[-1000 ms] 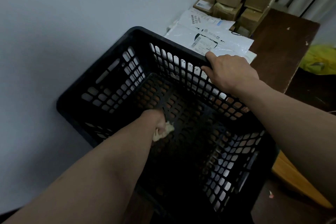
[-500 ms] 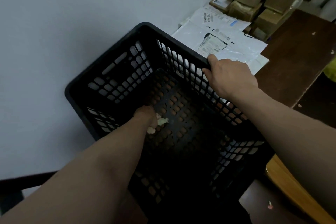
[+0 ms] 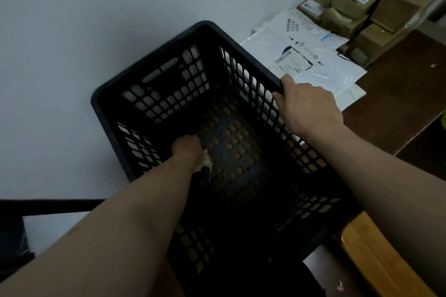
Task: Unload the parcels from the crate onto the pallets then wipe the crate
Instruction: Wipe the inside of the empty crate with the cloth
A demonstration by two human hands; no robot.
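Clerk: Item one?

Checker: Black perforated plastic crate [image 3: 149,61], open-topped. Brown shows through the holes in its floor.

Clerk: Grips on it?

Checker: Two. Right hand [image 3: 306,103], with its fingers curled over the top rim of the crate's right wall, clasping it. Left hand [image 3: 187,149], reaching down inside, with its fist closed round a small pale crumpled cloth [image 3: 206,164]. The cloth pokes out on the right side of the fist, low over the crate floor near the left wall. Whether it touches the floor, I cannot tell.

Clerk: Item two, parcels?

Checker: White plastic mailer parcels [image 3: 313,55], lying flat with labels up, just beyond the right hand's fingertips and outside the crate. Brown cardboard box parcels [image 3: 350,2], stacked, further out from that grip, past the mailers.

Clerk: Resting on?

Checker: Dark brown wooden surface [image 3: 398,94], which extends to the right of the right hand.

Clerk: Remainder?

Checker: Pale grey wall [image 3: 96,19], beyond the left hand's grip and the crate's far side. Light wooden board [image 3: 366,255], under the right forearm, beside the crate's near right corner.
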